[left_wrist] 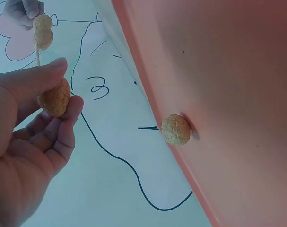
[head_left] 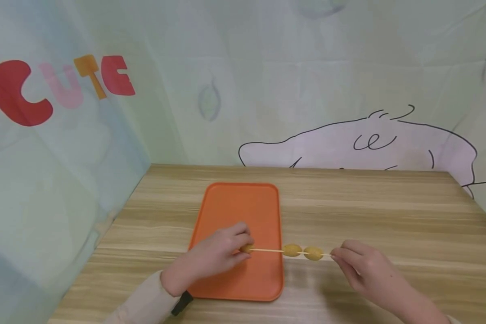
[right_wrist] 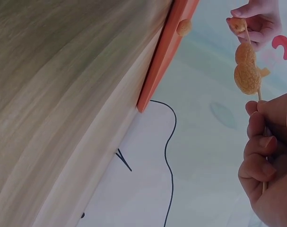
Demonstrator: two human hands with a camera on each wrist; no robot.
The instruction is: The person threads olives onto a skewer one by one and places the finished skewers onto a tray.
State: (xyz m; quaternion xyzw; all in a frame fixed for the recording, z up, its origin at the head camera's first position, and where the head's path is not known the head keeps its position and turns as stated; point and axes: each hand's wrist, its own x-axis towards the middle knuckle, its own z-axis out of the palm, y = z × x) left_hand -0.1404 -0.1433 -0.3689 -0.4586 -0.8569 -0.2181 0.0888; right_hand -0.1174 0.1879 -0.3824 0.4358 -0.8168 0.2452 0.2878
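A thin wooden skewer [head_left: 268,250] lies level above the tray and table, carrying two golden-brown, wrinkled fried balls [head_left: 292,250] side by side near the right hand. My right hand [head_left: 370,272] grips the skewer's right end just beyond the nearer fried ball [right_wrist: 247,78]. At its other end, my left hand [head_left: 218,252] pinches a third fried ball [left_wrist: 56,98] between thumb and fingers, right at the skewer's tip. Another loose fried ball [left_wrist: 176,129] rests on the orange tray [head_left: 245,202] in the left wrist view; the left hand hides it in the head view.
The tray lies on a wood-grain table [head_left: 368,207], left of its middle. A printed cloth backdrop [head_left: 178,81] with a cartoon drawing and the letters CUTE rises behind and to the left. A black strap [head_left: 182,303] shows at the left wrist.
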